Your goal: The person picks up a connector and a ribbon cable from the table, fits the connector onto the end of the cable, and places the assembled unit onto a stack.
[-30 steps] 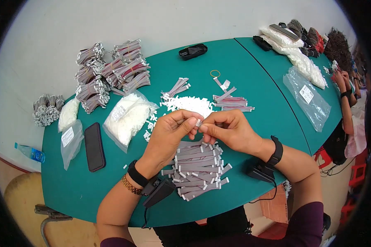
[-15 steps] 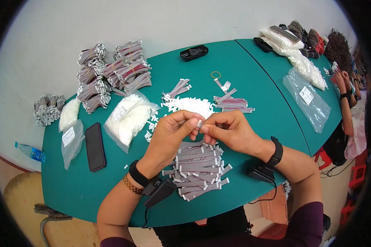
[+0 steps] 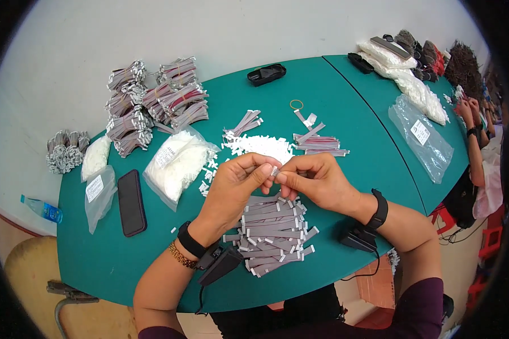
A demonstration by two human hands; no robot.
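My left hand (image 3: 240, 179) and my right hand (image 3: 316, 178) meet at the middle of the green table, thumbs and forefingers pinched together. Between the fingertips shows the small white connector end of a ribbon cable (image 3: 274, 171); the rest of that piece is hidden by my fingers. Just beyond my hands is a heap of small white connector housings (image 3: 260, 145). Below them, toward me, lies a pile of grey ribbon cables (image 3: 274, 231) with white ends. More ribbon cables (image 3: 322, 144) are laid side by side past my right hand, and a few (image 3: 246, 121) lie beyond the heap.
Left of my hands are a bag of white parts (image 3: 178, 164), a dark phone (image 3: 132, 203) and stacked cable bundles (image 3: 133, 107). A black case (image 3: 266, 74) sits at the back. A clear bag (image 3: 421, 135) lies at right, near a co-worker's arm (image 3: 474, 147). A bottle (image 3: 42, 209) is far left.
My hands keep almost the same place and pinch. The white connector between the fingertips shows slightly more; nothing else has visibly moved.
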